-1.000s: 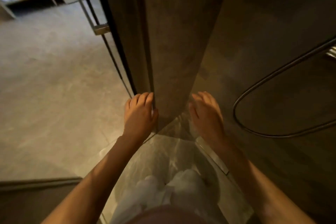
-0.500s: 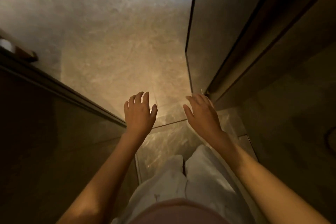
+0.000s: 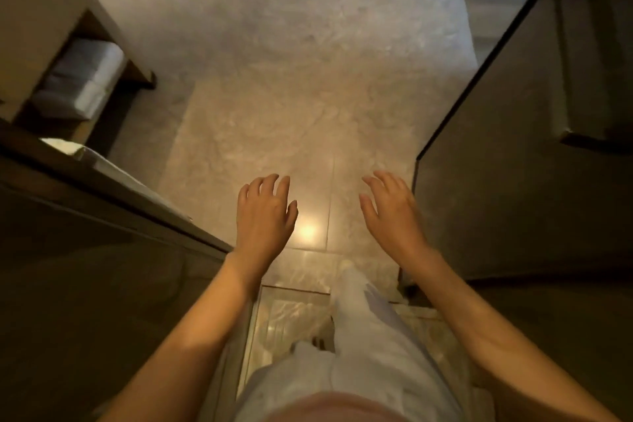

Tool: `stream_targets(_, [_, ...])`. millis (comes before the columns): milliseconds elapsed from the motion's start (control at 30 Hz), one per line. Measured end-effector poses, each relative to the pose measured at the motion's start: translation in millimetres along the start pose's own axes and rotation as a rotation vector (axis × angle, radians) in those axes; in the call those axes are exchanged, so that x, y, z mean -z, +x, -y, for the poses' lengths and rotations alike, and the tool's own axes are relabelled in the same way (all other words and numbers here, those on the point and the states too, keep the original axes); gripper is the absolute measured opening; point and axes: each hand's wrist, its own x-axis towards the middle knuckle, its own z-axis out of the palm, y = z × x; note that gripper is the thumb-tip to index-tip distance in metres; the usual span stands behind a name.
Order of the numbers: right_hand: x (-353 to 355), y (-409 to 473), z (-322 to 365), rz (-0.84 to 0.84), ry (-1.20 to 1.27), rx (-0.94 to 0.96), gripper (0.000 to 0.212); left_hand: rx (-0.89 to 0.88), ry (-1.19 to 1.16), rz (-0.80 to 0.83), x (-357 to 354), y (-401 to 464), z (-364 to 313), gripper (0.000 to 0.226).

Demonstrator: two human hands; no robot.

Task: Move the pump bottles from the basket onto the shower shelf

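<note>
Ahead of the left hand (image 3: 263,216) and right hand (image 3: 390,212), only bare floor (image 3: 291,79) shows; both hang open and empty, probably free to grasp, with basket, pump bottles and shelf out of view.

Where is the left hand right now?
In the head view the left hand hangs empty, fingers spread, above the tiled floor, left of the right hand and just past the dark panel's edge.
</note>
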Motion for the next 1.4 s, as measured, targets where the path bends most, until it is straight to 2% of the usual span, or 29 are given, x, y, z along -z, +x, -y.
stream_targets(300, [36,190,0,0.005,0.039,0.128,0.036,0.221,-0.054,-0.121,40,151,-2,0.043])
stream_targets(467, [18,281,7,0.098,0.023,0.230,0.036,0.324,-0.083,-0.078,39,228,23,0.044])
stream_targets(633, [-2,408,49,0.101,-0.017,0.328,0.035,0.370,-0.031,-0.112,51,332,82,0.045])
stream_targets(800, [-6,545,107,0.069,-0.077,0.411,0.037,0.398,0.005,-0.175,91,445,151,0.047])
stream_targets(1033, [-30,692,161,0.128,-0.099,0.453,0.036,0.439,-0.015,-0.178,123,563,226,0.049])
stream_targets(1233, [-57,852,206,0.141,-0.094,0.533,0.038,0.536,-0.005,-0.200,139,695,296,0.050])
stream_targets(1400, [-58,985,257,0.154,-0.117,0.637,0.038,0.633,0.016,-0.259,180,799,338,0.050])
